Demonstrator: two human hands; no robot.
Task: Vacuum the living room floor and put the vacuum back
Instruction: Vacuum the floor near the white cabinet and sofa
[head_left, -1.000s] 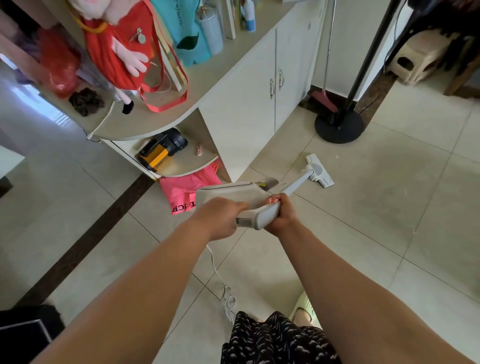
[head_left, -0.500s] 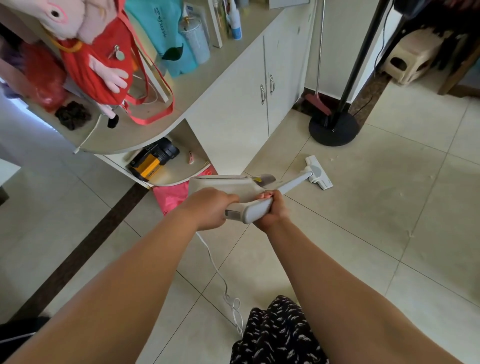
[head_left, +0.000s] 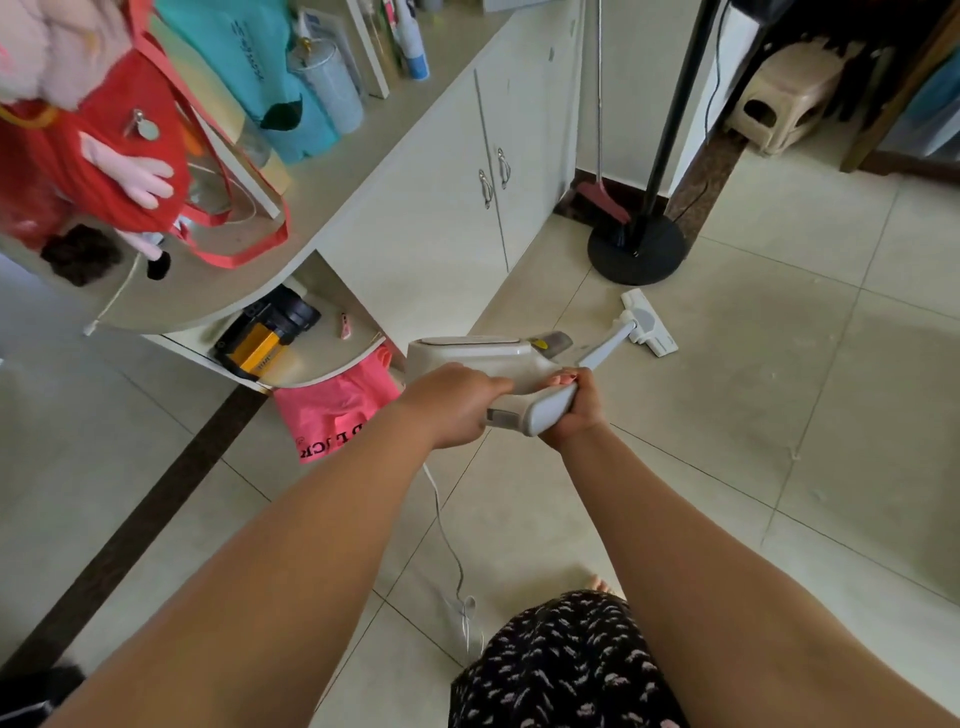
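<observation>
since the earlier frame the flat white floor head (head_left: 650, 323) has moved a little nearer to the round black lamp base (head_left: 638, 251). both hands grip the handle of the white plastic stick vacuum (head_left: 480, 359): left hand (head_left: 453, 405) curled over it, right hand (head_left: 576, 410) wrapped from below. its thin white cord (head_left: 451, 556) hangs down to the beige tiled floor (head_left: 779, 389), well apart from the lamp base.

Vacuum head (head_left: 647, 323) on floor (head_left: 779, 389) right of cabinet (head_left: 441, 218), before lamp base (head_left: 636, 252)
</observation>
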